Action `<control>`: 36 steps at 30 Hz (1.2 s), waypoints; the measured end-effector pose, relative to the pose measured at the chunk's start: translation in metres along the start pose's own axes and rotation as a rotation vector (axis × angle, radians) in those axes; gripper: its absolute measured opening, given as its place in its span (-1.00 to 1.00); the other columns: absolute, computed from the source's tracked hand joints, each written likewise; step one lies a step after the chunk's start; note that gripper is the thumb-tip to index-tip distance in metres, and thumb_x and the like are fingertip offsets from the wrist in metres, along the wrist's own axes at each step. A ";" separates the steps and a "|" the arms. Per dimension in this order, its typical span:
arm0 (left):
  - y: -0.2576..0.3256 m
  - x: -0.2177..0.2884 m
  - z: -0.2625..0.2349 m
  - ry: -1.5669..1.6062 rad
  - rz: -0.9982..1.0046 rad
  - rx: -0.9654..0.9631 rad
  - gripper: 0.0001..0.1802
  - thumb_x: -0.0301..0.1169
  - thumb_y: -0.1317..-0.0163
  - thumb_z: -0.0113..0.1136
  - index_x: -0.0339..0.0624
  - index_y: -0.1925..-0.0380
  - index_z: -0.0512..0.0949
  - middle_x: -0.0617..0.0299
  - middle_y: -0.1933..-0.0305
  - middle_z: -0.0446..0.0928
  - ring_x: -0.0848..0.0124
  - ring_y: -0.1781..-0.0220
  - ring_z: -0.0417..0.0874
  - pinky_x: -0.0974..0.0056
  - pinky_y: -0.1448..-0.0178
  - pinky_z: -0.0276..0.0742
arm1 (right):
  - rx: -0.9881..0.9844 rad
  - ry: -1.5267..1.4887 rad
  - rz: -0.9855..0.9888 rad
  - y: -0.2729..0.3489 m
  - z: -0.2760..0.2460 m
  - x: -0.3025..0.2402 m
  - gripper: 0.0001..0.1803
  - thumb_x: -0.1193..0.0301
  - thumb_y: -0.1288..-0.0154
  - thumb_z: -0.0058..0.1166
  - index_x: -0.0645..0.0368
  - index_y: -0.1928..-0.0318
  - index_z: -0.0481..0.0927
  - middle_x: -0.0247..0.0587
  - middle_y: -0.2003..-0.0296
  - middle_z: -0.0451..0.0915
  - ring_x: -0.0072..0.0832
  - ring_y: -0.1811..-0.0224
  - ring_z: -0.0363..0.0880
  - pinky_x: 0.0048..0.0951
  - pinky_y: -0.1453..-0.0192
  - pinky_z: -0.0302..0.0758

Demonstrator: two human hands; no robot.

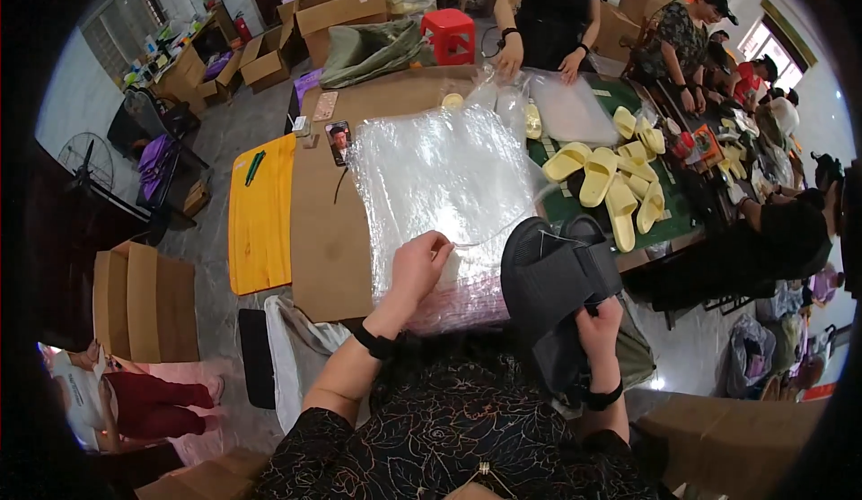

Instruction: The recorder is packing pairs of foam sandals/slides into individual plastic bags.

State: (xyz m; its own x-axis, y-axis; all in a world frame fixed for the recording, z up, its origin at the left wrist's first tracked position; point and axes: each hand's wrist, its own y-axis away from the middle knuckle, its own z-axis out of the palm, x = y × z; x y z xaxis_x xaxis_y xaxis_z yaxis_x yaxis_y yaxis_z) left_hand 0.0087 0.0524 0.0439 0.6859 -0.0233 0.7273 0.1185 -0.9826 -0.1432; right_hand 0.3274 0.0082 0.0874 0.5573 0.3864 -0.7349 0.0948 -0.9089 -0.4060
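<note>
My left hand (419,267) is over the near part of a stack of clear plastic bags (440,168). Its thumb and fingertips pinch the edge of the top bag, and a thin raised line of film runs from them toward the right. In my right hand (599,328) is a pair of black slippers (548,276), gripped at the near end and tilted over the stack's right edge. The slippers lie against each other, with their wide straps facing up. My fingers behind them are partly hidden.
Several pale yellow slippers (620,208) lie on a green mat to the right. Across the table a person (552,15) handles clear bags (575,109). A phone (338,144) and a yellow board (262,217) with a green cutter (255,168) are on the left.
</note>
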 end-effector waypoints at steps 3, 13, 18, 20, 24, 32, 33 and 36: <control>-0.002 0.001 -0.003 0.097 -0.046 -0.002 -0.79 -0.29 -0.26 0.24 -0.20 0.27 0.65 0.05 0.36 0.69 0.20 0.32 0.74 0.21 0.21 0.60 | 0.024 0.025 0.002 0.006 0.003 -0.002 -0.73 0.52 -0.17 0.20 0.27 0.09 0.63 0.07 0.13 0.65 -0.03 0.07 0.64 -0.25 0.01 0.51; -0.004 -0.007 0.007 0.237 -0.086 -0.026 -0.78 -0.25 -0.40 0.02 -0.16 0.20 0.50 0.17 0.37 0.72 0.09 0.33 0.72 0.13 0.23 0.58 | 0.095 0.160 0.079 0.019 0.003 -0.005 -0.84 0.46 -0.17 0.24 0.28 0.27 0.62 0.04 0.35 0.58 -0.04 0.34 0.56 -0.18 0.28 0.43; 0.001 -0.006 0.008 0.253 -0.101 -0.079 -0.71 -0.18 -0.44 -0.06 -0.14 0.16 0.53 0.14 0.35 0.71 0.09 0.30 0.71 0.10 0.20 0.57 | 0.131 0.157 -0.044 0.017 0.004 -0.011 -0.81 0.48 -0.18 0.24 0.30 0.21 0.63 0.03 0.28 0.62 -0.02 0.29 0.58 -0.21 0.22 0.47; 0.003 -0.009 0.005 -0.064 0.045 -0.219 -0.63 -0.08 -0.43 -0.06 -0.09 0.11 0.57 0.06 0.33 0.69 0.06 0.27 0.69 0.06 0.18 0.55 | 0.130 0.165 0.007 0.019 0.004 -0.007 -0.80 0.48 -0.18 0.24 0.30 0.19 0.64 0.03 0.27 0.63 -0.01 0.26 0.59 -0.20 0.20 0.47; 0.003 0.013 -0.006 -0.067 -0.028 -0.368 -0.56 0.02 -0.30 0.14 -0.04 0.03 0.58 0.02 0.21 0.64 0.04 0.14 0.64 0.08 0.11 0.56 | 0.186 0.187 0.020 0.015 0.000 -0.005 -0.78 0.47 -0.19 0.25 0.30 0.16 0.64 0.05 0.22 0.64 0.01 0.19 0.59 -0.17 0.13 0.48; 0.007 -0.006 0.030 -0.407 0.318 -0.140 -0.43 -0.11 -0.01 0.45 0.12 -0.07 0.53 0.06 -0.25 0.42 0.01 -0.17 0.44 0.03 -0.07 0.52 | 0.307 0.163 0.084 0.020 -0.017 0.011 -0.76 0.53 -0.21 0.18 0.31 0.10 0.65 0.02 0.17 0.66 -0.09 0.08 0.62 -0.25 -0.02 0.46; 0.006 -0.008 0.033 -0.415 0.335 -0.116 -0.46 -0.14 -0.04 0.42 0.12 -0.06 0.53 0.05 -0.25 0.43 0.01 -0.18 0.44 0.03 -0.09 0.51 | 0.309 0.165 0.087 0.020 -0.017 0.009 -0.76 0.53 -0.21 0.18 0.31 0.10 0.65 0.02 0.17 0.66 -0.09 0.08 0.62 -0.25 -0.02 0.46; 0.008 -0.010 0.037 -0.429 0.378 -0.072 -0.55 -0.21 -0.08 0.38 0.11 -0.02 0.56 0.04 -0.23 0.46 0.00 -0.16 0.47 0.02 -0.09 0.51 | 0.283 0.129 0.026 0.019 -0.011 -0.002 -0.76 0.49 -0.17 0.22 0.30 0.13 0.66 0.03 0.19 0.67 -0.06 0.12 0.63 -0.23 0.03 0.48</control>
State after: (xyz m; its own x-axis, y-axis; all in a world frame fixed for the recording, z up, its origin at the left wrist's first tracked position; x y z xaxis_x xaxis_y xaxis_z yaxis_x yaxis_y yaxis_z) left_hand 0.0288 0.0515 0.0107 0.9027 -0.3133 0.2950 -0.2303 -0.9308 -0.2838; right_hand 0.3374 -0.0115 0.0867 0.6580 0.3240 -0.6797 -0.1444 -0.8317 -0.5362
